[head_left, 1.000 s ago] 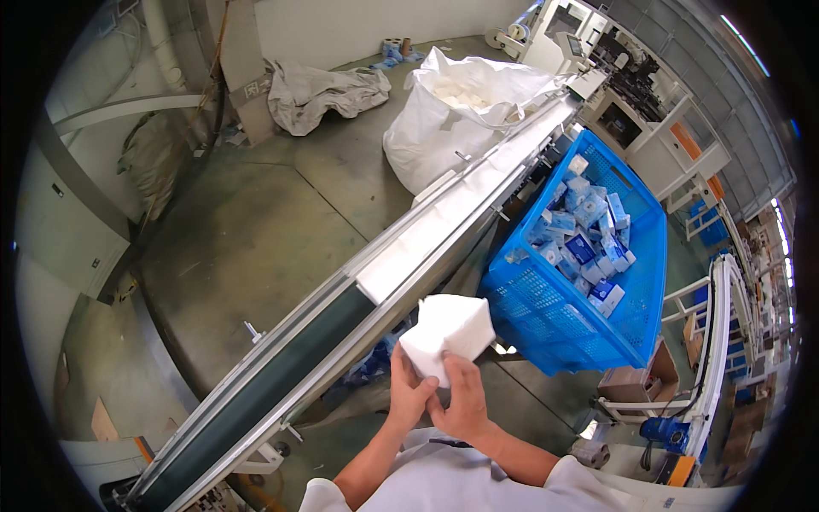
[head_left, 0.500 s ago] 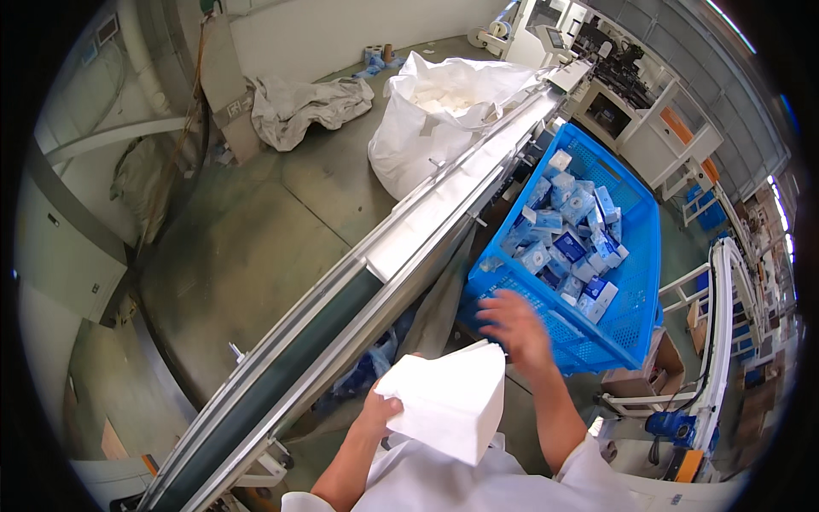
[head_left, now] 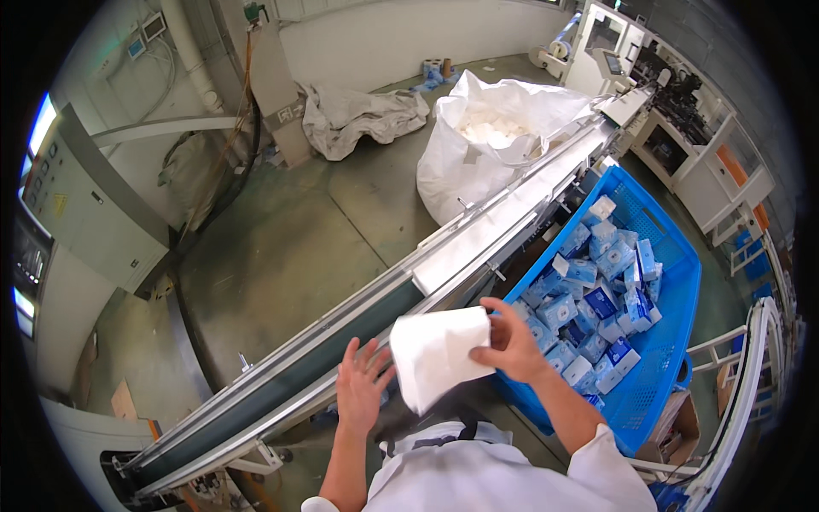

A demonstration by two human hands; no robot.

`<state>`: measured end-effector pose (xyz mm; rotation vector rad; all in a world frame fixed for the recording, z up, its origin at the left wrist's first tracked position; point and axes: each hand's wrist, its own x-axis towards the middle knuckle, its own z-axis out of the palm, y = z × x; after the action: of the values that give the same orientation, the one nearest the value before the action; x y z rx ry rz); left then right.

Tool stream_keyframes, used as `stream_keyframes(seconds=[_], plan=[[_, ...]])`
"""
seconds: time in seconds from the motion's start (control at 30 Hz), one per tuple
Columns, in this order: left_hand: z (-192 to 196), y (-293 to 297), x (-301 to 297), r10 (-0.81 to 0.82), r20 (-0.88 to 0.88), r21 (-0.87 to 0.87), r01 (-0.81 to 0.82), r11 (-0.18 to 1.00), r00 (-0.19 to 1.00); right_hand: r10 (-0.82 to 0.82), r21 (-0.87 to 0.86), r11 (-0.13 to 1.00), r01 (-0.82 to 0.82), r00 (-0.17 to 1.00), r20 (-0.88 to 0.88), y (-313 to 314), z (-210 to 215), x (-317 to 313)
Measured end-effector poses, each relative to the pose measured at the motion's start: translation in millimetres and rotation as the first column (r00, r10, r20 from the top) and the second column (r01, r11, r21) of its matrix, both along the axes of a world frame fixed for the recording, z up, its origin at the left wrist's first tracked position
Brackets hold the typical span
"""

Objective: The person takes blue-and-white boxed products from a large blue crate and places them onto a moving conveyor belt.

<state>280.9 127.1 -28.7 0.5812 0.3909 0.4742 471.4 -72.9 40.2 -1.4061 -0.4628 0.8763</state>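
My right hand is closed on the right edge of a white stack of folded tissue, thumb on the near face and fingers behind. The stack hangs tilted in front of my body, over the near side of the conveyor. To its left, my left hand is open with its fingers spread, close to the stack's left edge. A long white strip of tissue lies along the upper part of the dark green belt. Beyond my right hand is a blue plastic basket holding many small blue-and-white tissue packs.
A big white sack of white pieces stands behind the conveyor. Grey sheeting lies on the floor near the wall. Machinery stands at the far right. A grey cabinet is on the left, and a white-framed conveyor on the right.
The tissue stack has passed from my left hand to my right hand and moved up, farther from my body. My left hand has opened. The whole view has shifted as my head turned.
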Motion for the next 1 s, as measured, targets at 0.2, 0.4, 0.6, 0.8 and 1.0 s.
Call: stream_keyframes(seconds=[0.2,0.4,0.6,0.8,1.0], plan=[[-15,-30,-1,0.186,-0.214,0.032,-0.183,0.983,0.959,0.239,0.292,0.934,-0.207,0.967,-0.082,-27,33,40],[-17,-34,30,0.229,-0.162,0.132,-0.208,0.969,0.96,0.174,0.027,0.981,-0.192,0.933,0.315,-2,25,85],[-35,-34,78,0.085,-0.122,0.09,-0.074,0.993,0.989,0.436,0.37,0.798,-0.476,0.88,0.191,-12,50,76],[3,-48,115,-0.131,-0.111,0.134,0.145,0.98,0.985,0.26,0.113,0.959,-0.258,0.966,0.001,-1,-22,128],[21,-39,127,-0.114,-0.407,0.373,0.279,0.885,0.906,0.309,-0.015,0.951,-0.308,0.95,0.046,7,-26,141]])
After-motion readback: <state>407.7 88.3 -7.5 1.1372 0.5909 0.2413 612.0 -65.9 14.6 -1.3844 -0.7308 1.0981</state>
